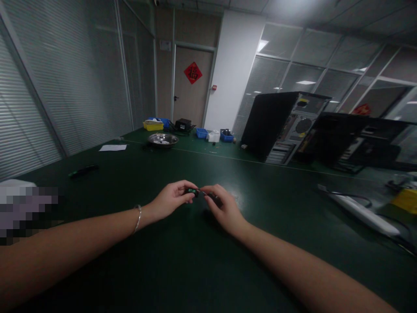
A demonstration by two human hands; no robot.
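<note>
Both my hands meet just above the dark green table [202, 261] in the middle of the view. My left hand [171, 200], with a bracelet at the wrist, pinches a small black part with a green mark [191, 191]. My right hand [221, 206] is closed on a thin dark tool [213, 198] whose tip touches that part. What kind of tool it is I cannot make out in the dim light.
A black-and-green object [83, 171] lies at the left and a sheet of paper [112, 148] beyond it. A metal bowl [163, 139] and yellow and blue bins [153, 125] sit at the far end. Open computer cases [283, 126] stand at the right, with a white power strip [361, 213] nearer.
</note>
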